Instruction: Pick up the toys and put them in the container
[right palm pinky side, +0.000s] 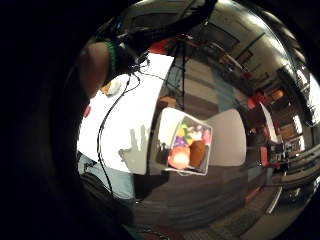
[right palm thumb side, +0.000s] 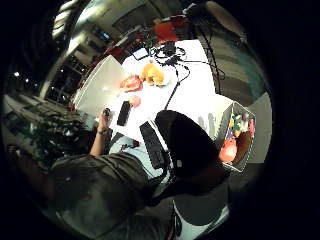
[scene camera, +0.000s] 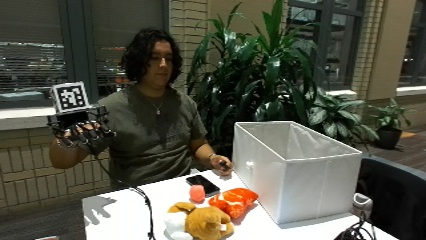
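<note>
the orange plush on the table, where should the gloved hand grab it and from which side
Judging from the outside view, grip the orange plush across its raised middle, coming down from above. It lies flat on the table, close against the white container and beside the brown plush dog, so its sides are crowded. The gloved right hand is raised, holding nothing.

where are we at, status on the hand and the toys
Gloved hand raised, open, holding nothing. Three toys on the table: plush dog, orange toy, pink toy. Bin beside them, path clear.
</note>
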